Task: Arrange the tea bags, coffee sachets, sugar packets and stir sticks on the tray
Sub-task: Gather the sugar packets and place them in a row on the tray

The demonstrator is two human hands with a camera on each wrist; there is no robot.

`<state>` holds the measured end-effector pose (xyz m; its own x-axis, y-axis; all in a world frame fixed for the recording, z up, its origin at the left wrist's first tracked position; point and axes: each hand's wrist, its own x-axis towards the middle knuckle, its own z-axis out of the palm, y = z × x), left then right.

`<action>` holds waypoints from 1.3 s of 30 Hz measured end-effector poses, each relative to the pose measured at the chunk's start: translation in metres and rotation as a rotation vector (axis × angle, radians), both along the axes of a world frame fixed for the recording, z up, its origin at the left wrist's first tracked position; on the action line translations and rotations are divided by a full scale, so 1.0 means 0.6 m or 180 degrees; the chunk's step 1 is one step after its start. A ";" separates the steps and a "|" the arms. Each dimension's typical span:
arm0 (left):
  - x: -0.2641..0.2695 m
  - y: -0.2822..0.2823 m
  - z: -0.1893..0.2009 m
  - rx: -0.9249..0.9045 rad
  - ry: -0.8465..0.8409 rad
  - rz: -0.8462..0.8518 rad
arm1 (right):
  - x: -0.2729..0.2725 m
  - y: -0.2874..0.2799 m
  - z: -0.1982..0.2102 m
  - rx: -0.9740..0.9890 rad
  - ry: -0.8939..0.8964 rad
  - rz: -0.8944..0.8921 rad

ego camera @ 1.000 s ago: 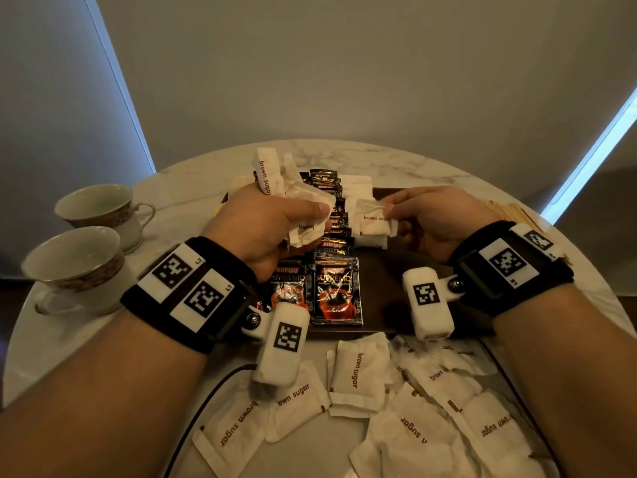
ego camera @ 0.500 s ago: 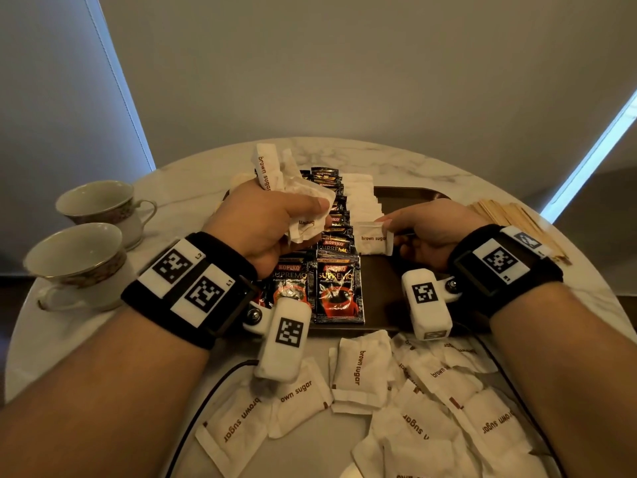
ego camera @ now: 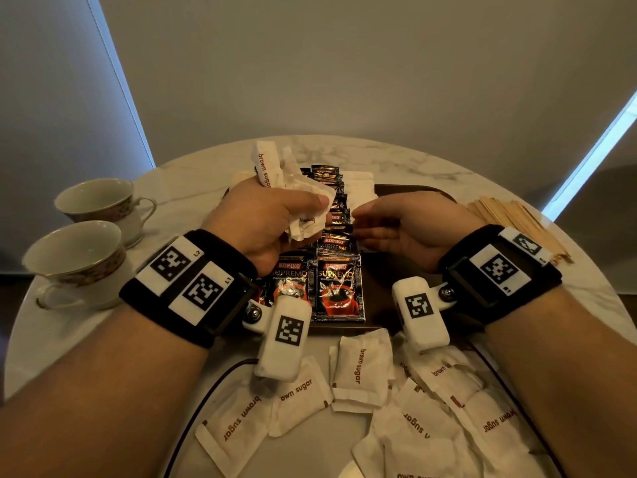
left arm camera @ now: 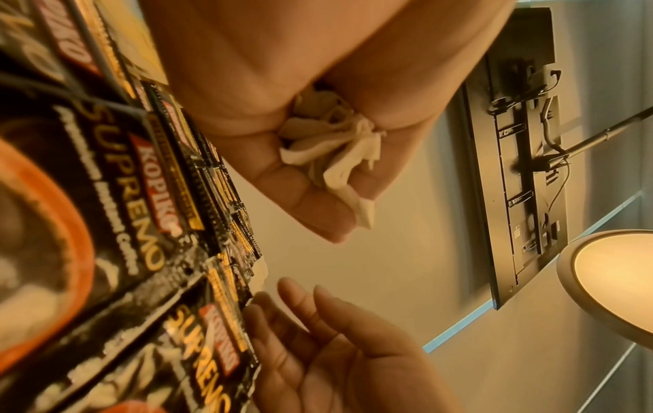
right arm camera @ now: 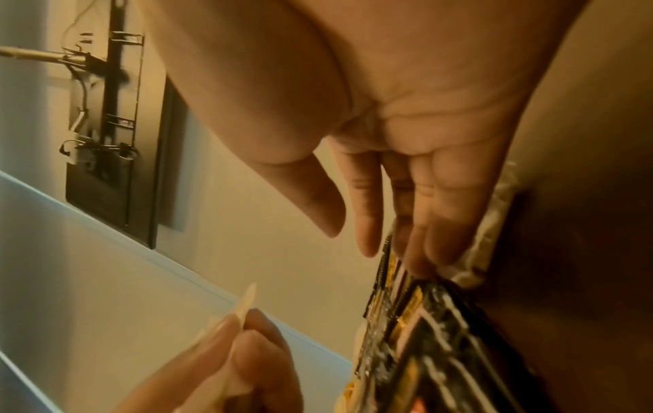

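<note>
Sugar packets [ego camera: 362, 370] lay loose on the marble table [ego camera: 179, 194] in front of the tray [ego camera: 410, 191], at least eight of them readable as "brown sugar", overlapping so that an exact count could not be made. Two teacups [ego camera: 79, 260] stood at the left, touching or nearly so, and one heap of wooden stir sticks [ego camera: 513, 225] lay at the right, beside the tray. Coffee sachets [ego camera: 339, 288] ran up the tray in two overlapping columns; how many could not be told. A row of white packets [ego camera: 358, 188] sat just right of them. The left hand [ego camera: 262, 222] was clenched round a crumpled bunch of sugar packets [ego camera: 303, 201], several at once, above the sachets. The right hand [ego camera: 403, 229] had its fingers [left arm camera: 318, 313] loosely straight and apart, holding nothing, their tips by the sachet edges. Half a second before, that hand had pinched one sugar packet over the tray; now the packet was out of its fingers and the hand had dropped lower, covering the near end of the white row.
</note>
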<state>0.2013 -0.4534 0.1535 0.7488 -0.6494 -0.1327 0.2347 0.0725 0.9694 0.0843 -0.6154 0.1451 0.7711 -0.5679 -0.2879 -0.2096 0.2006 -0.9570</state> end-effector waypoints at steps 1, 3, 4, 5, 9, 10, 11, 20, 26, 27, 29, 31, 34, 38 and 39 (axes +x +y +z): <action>-0.001 0.000 0.000 -0.0002 0.0017 -0.0007 | 0.001 0.003 -0.002 0.0061 0.0059 0.0017; -0.002 -0.001 0.000 -0.0001 0.0050 -0.0003 | 0.004 0.004 -0.004 0.0134 0.0130 -0.0072; -0.002 0.000 0.001 0.0012 0.0054 0.0008 | 0.003 0.004 -0.003 0.0188 0.0117 -0.0125; -0.002 0.000 0.001 0.0026 0.0056 0.0019 | 0.004 0.003 -0.002 0.0243 0.0082 -0.0163; -0.003 -0.001 0.000 0.0007 0.0081 0.0030 | 0.002 0.007 0.001 0.0283 0.0048 -0.0190; -0.003 0.000 0.001 0.0000 0.0099 0.0051 | 0.002 0.008 0.002 0.0286 0.0040 -0.0206; -0.003 0.000 0.001 -0.0003 0.0126 0.0073 | 0.002 0.005 0.002 0.0293 0.0005 -0.0251; -0.002 -0.002 0.001 0.0013 0.0205 0.0049 | 0.008 -0.032 0.001 -0.0028 -0.0017 -0.1148; -0.002 0.001 0.003 -0.0014 0.0222 0.0069 | 0.007 -0.011 0.007 0.0215 -0.0274 -0.0896; -0.002 0.001 0.004 -0.0025 0.0222 0.0081 | 0.006 -0.011 0.011 0.0096 -0.0280 -0.0938; -0.003 0.003 0.006 -0.0039 0.0207 0.0078 | 0.004 -0.010 0.018 -0.0109 -0.0288 -0.0903; -0.004 0.004 0.009 -0.0061 0.0217 0.0102 | -0.001 -0.005 0.023 -0.0233 -0.0150 -0.0728; -0.003 0.004 0.009 -0.0054 0.0198 0.0131 | -0.010 0.004 0.026 -0.0332 0.0352 -0.0218; -0.002 0.002 0.007 -0.0056 0.0209 0.0149 | -0.016 0.010 0.023 -0.0337 0.0809 0.0142; -0.002 0.002 0.006 -0.0051 0.0209 0.0153 | -0.015 0.011 0.022 -0.0327 0.0850 0.0182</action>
<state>0.2003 -0.4522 0.1572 0.7691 -0.6154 -0.1726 0.2938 0.1005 0.9506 0.0751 -0.6087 0.1584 0.7073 -0.5623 -0.4284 -0.4651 0.0862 -0.8811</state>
